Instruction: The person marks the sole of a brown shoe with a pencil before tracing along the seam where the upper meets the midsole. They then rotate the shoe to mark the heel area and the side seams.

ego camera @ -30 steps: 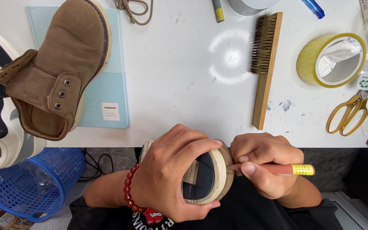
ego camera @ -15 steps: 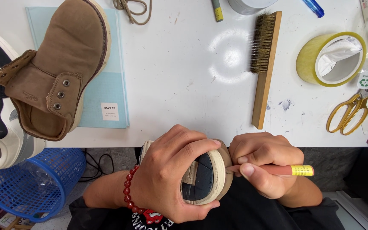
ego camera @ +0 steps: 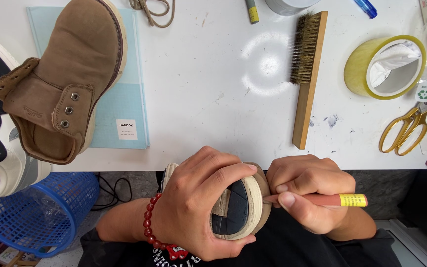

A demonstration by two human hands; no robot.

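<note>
Nothing had shifted: left hand (ego camera: 198, 202) still clamped the shoe (ego camera: 243, 207); right hand (ego camera: 307, 198) still pinched the pencil (ego camera: 332, 200) against its sole edge.

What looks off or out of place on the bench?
The brown suede shoe has no laces, and it overhangs the table edge atop a light blue notebook. A loose brown lace lies above it. Dark smudges mark the tabletop beside the wooden brush.

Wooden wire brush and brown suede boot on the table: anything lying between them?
Head view: nothing lies between the brown suede boot and the long wooden-handled wire brush, only bare white tabletop; the pale blue notebook under the boot edges in.
</note>
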